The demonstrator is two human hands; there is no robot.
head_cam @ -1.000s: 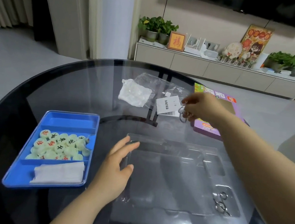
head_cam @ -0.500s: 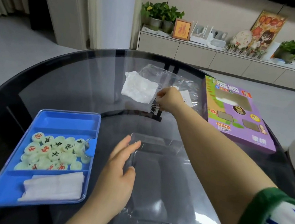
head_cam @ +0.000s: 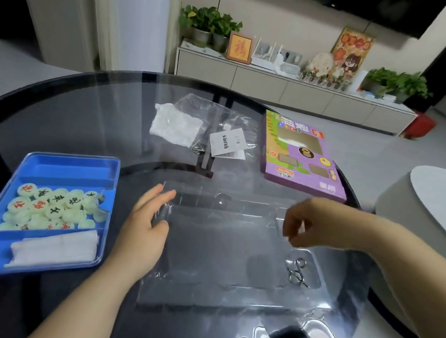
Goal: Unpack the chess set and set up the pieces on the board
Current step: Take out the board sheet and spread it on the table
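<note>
A blue tray [head_cam: 72, 164] at the left of the glass table holds several pale round chess pieces [head_cam: 50, 207] with red and black characters, and a folded white sheet [head_cam: 54, 249] in its near compartment. In front of me lies a clear plastic tray [head_cam: 220, 252]. My left hand [head_cam: 142, 232] grips its left rim, thumb inside and fingers along the edge. My right hand [head_cam: 318, 227] hovers over the tray's right side, fingers loosely curled and apart, with nothing in them. Metal rings [head_cam: 297, 273] lie in the tray's right compartment.
Farther back on the table are a white packet [head_cam: 175, 124], a clear bag [head_cam: 222, 113], a paper leaflet [head_cam: 227, 143] with a small metal ring [head_cam: 197, 149] beside it, and a purple box [head_cam: 301, 152]. A pale round seat [head_cam: 434, 209] stands at the right.
My right hand set the metal ring down by the leaflet and drew back to above the clear tray's right side. My left hand stayed on the tray's rim.
</note>
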